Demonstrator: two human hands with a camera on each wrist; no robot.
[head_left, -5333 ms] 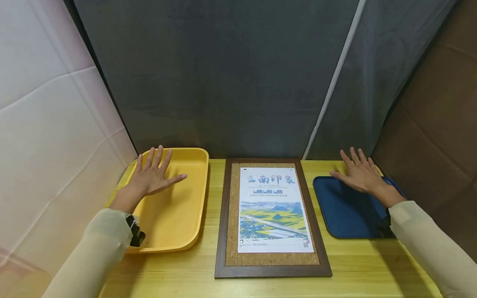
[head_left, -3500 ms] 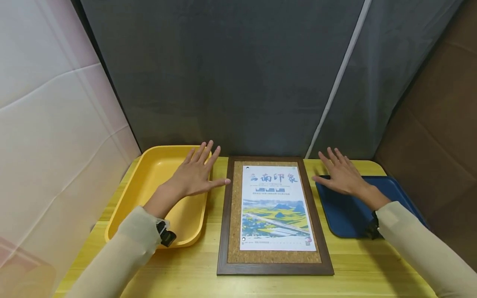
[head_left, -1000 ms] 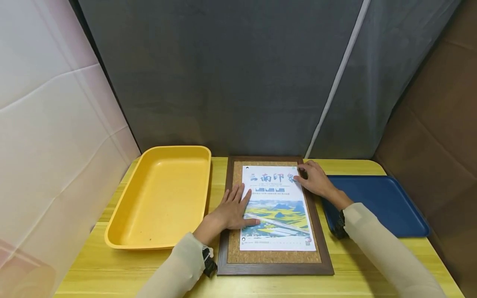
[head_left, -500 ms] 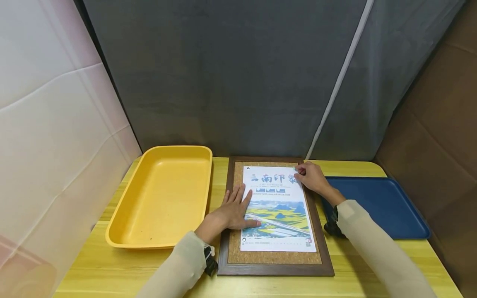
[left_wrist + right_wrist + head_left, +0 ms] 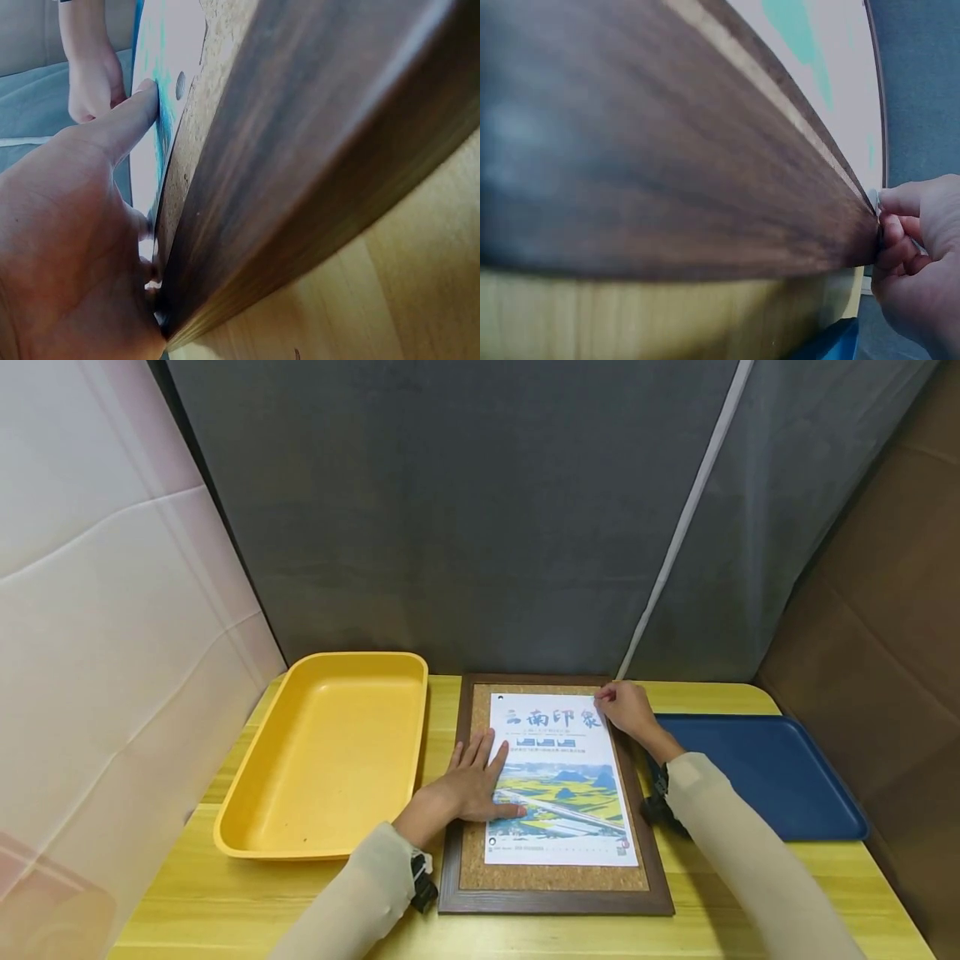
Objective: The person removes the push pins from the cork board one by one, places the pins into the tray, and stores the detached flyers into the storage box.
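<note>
A framed cork board (image 5: 551, 878) lies on the table, bearing a printed poster (image 5: 558, 747) with a landscape picture. My left hand (image 5: 468, 789) rests spread across the left frame edge, fingers and thumb on the poster. At the poster's top right corner, my right hand (image 5: 628, 710) has its fingers curled, thumb and forefinger pinching a small, pale, round thumbtack (image 5: 874, 197); its pin is hidden. Another flat thumbtack (image 5: 180, 85) shows at the poster's lower left corner in the left wrist view. A further one (image 5: 501, 697) sits at the top left corner.
A deep yellow tray (image 5: 330, 760) stands left of the board. To the right is a flat blue tray (image 5: 772, 777), partly behind the right forearm. Dark cloth (image 5: 450, 527) hangs behind the wooden table (image 5: 225, 910), with pale and brown cloths at the sides.
Both hands came from above the trays onto the board. The left has stayed on the poster for the last second, while the right has shifted slightly at the top right corner.
</note>
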